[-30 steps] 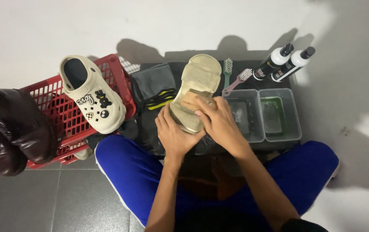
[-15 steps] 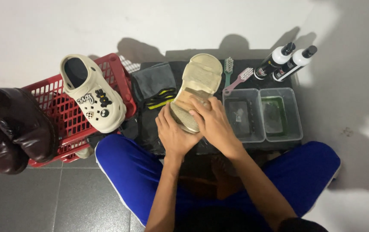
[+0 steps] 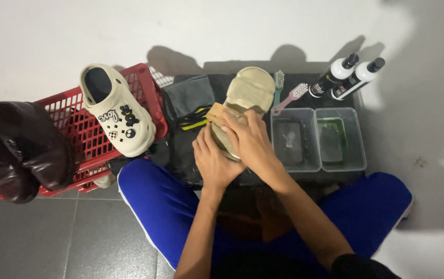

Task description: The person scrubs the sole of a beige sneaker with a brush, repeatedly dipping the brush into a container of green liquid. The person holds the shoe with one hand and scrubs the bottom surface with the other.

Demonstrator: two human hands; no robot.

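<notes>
Beige sandal (image 3: 247,95) lies sole-up; left hand (image 3: 212,163) grips its heel, right hand (image 3: 250,139) presses a brush (image 3: 216,112), fingers curled; scrubbing stage, toe end likely next

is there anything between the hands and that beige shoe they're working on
Nothing visible. The left hand cups the near end of the beige shoe and the right hand lies directly on its sole over a wooden brush. The two toothbrushes and tubs sit off to the right.
</notes>
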